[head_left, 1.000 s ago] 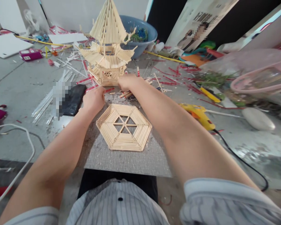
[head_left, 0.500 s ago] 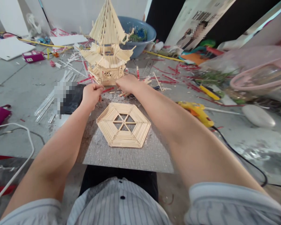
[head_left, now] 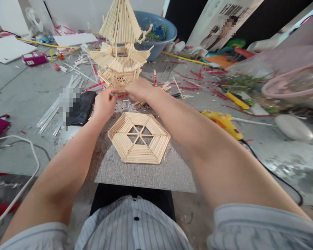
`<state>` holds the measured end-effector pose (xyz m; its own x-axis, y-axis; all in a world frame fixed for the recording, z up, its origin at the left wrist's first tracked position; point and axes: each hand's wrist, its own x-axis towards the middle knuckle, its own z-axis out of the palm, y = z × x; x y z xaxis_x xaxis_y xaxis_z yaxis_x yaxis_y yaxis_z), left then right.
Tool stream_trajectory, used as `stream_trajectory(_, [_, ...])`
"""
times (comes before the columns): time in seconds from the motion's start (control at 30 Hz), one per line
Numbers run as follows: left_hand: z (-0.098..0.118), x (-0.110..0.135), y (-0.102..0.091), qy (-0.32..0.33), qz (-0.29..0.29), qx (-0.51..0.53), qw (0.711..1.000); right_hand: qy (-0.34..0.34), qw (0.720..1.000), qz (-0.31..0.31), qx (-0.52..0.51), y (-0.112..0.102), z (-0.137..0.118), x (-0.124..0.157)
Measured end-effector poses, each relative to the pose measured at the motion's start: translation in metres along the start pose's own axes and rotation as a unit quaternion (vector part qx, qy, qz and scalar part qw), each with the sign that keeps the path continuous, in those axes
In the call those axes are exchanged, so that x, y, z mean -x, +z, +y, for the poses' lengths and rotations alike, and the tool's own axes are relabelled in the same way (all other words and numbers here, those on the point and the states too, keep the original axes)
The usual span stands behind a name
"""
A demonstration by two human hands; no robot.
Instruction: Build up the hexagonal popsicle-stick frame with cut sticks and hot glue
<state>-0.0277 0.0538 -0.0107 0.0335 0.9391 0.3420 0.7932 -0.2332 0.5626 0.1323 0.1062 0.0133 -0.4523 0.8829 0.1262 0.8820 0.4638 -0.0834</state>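
At the front foot of a pagoda model (head_left: 123, 64) built of thin wooden sticks, both hands are close together. My left hand (head_left: 104, 106) is closed, thumb and fingers pinched by the base's left front corner; what lies between them is too small to tell. My right hand (head_left: 138, 89) is curled against the right front of the base, its fingertips mostly hidden behind the hand. Nearer to me, a flat hexagonal stick frame (head_left: 142, 152) with six spokes lies on a grey textured board (head_left: 146, 177), touched by neither hand.
Left of my left hand lie a black phone (head_left: 83, 107) and clear glue sticks (head_left: 50, 113). A yellow glue gun (head_left: 224, 123) with a black cord lies beyond my right forearm. Behind the pagoda stands a blue basin (head_left: 169, 33). A yellow cutter (head_left: 237, 100) and red scraps lie right.
My left hand has moved slightly up and right, towards the pagoda's base. My right hand has shifted a little left. The hexagonal frame stays on the board.
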Motion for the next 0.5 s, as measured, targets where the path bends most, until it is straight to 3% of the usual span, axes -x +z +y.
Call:
stream_trajectory(0.1, [0.008,0.003,-0.006,-0.003,0.000,-0.038,0.999,0.004,1.000,0.004,0.023,-0.022,0.003,0.011])
stream_trajectory(0.23, [0.018,0.012,-0.008,-0.001,-0.042,-0.117,0.992,0.031,0.978,0.156,-0.135,-0.043,0.011,0.049])
stream_trajectory(0.3, [0.023,0.017,-0.007,0.022,-0.084,-0.153,0.984,0.090,0.946,0.213,-0.229,-0.041,0.017,0.077])
stream_trajectory(0.33, [0.026,0.020,-0.006,0.039,-0.107,-0.164,0.980,0.126,0.929,0.201,-0.286,-0.037,0.020,0.092])
stream_trajectory(0.43, [0.031,0.025,-0.004,0.094,-0.170,-0.186,0.963,0.224,0.839,0.162,-0.469,-0.019,0.025,0.136])
stream_trajectory(0.5, [0.033,0.026,-0.004,0.120,-0.207,-0.205,0.949,0.260,0.794,0.146,-0.530,-0.006,0.026,0.157])
